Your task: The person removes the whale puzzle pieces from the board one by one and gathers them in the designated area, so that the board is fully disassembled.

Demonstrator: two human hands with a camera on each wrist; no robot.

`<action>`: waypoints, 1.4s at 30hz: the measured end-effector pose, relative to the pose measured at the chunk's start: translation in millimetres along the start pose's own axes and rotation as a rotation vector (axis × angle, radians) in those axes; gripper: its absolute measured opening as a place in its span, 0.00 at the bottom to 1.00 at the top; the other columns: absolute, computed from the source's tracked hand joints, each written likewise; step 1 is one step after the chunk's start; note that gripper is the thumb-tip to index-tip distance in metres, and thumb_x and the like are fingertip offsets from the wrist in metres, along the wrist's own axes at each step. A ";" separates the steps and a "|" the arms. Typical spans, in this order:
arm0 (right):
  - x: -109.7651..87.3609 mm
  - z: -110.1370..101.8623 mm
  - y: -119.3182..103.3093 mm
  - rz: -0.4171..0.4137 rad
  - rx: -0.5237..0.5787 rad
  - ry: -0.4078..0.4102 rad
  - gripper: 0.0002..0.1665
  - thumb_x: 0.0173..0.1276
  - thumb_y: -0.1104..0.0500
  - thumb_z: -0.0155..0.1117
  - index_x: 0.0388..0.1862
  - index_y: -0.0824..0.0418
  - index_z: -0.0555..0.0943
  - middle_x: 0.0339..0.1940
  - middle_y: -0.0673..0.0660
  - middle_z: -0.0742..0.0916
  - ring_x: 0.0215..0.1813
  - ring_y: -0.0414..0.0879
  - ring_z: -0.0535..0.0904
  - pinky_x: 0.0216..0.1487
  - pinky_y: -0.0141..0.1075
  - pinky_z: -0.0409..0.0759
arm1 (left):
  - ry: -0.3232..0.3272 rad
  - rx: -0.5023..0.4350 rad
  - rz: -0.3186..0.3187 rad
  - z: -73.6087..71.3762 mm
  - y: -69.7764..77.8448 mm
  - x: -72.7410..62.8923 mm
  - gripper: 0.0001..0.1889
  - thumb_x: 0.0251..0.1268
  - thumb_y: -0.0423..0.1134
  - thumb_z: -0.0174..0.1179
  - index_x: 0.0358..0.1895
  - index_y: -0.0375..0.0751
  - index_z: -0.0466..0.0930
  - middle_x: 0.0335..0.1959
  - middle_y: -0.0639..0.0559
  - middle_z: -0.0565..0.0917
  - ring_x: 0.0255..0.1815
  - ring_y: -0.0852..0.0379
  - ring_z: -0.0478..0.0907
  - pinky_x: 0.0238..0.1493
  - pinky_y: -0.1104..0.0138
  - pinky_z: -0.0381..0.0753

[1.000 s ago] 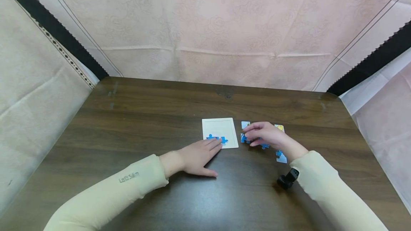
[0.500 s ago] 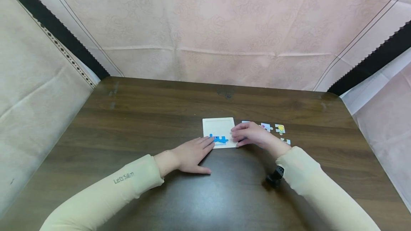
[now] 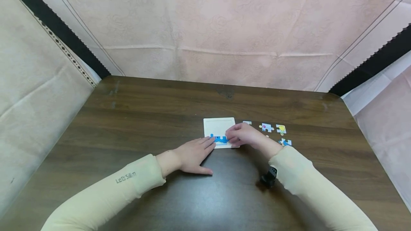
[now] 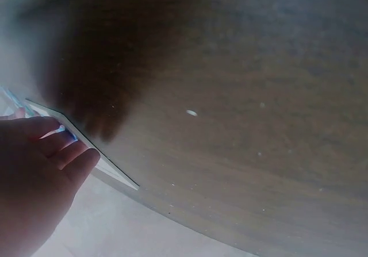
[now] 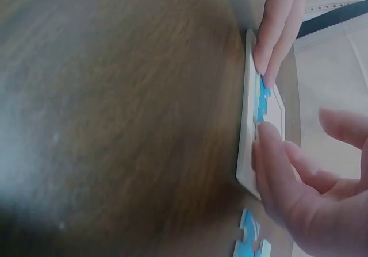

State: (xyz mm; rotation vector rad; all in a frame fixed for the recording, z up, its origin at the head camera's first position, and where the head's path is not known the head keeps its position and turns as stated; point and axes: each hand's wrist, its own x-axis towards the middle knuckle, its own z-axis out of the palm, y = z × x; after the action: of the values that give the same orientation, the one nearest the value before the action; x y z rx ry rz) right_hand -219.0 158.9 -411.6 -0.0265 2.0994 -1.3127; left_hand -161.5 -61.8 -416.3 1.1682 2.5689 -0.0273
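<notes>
A white square puzzle tray (image 3: 219, 122) lies on the brown table, with joined blue puzzle pieces (image 3: 220, 139) along its near side. My left hand (image 3: 194, 154) lies flat, fingers straight, fingertips on the tray's near left part and the left end of the blue row. At the right end of that row, the bent fingers and thumb of my right hand (image 3: 246, 135) close together over the tray's right edge. They pinch a puzzle piece that is mostly hidden. In the right wrist view, the right fingertips are right at the end of the blue strip (image 5: 263, 103).
Several loose pieces lie right of the tray, among them a pink-and-blue piece (image 3: 266, 127), a yellow one (image 3: 281, 129) and a blue one (image 3: 285, 142). Others are partly behind the right hand. A pale cloth (image 3: 205, 27) hangs beyond the table's far edge.
My right hand has moved left from the loose pieces onto the tray's right side. That uncovers the pieces at the far right. My left hand has shifted slightly left and stays on the tray.
</notes>
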 end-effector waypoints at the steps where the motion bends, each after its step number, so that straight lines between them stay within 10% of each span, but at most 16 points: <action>1: 0.4 1.1 -0.7 0.004 0.000 0.002 0.21 0.69 0.59 0.55 0.54 0.73 0.75 0.46 0.65 0.84 0.39 0.43 0.81 0.42 0.37 0.84 | -0.001 0.003 0.000 0.2 0.0 0.3 0.46 0.60 0.68 0.47 0.72 0.38 0.54 0.75 0.43 0.53 0.76 0.48 0.49 0.74 0.60 0.54; 28: -6.4 2.3 -3.8 0.051 0.165 0.020 0.23 0.70 0.57 0.53 0.58 0.71 0.71 0.50 0.63 0.80 0.44 0.46 0.79 0.42 0.31 0.82 | -0.029 0.010 -0.003 -2.0 0.5 2.9 0.47 0.60 0.69 0.46 0.72 0.38 0.53 0.75 0.44 0.52 0.76 0.49 0.48 0.74 0.62 0.54; 42: 4.8 10.7 -1.1 -0.024 -0.075 0.086 0.16 0.64 0.66 0.60 0.51 0.71 0.80 0.41 0.63 0.86 0.24 0.37 0.78 0.34 0.30 0.82 | 0.008 0.016 0.010 -1.0 0.7 0.3 0.46 0.60 0.68 0.48 0.72 0.36 0.55 0.74 0.42 0.55 0.76 0.49 0.50 0.73 0.62 0.56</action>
State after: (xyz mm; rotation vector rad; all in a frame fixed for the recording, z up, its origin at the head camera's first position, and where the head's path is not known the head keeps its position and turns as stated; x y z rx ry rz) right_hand -217.5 148.1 -416.2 -0.0278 2.2268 -1.2686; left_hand -161.4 -61.0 -415.4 1.1893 2.5744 -0.0415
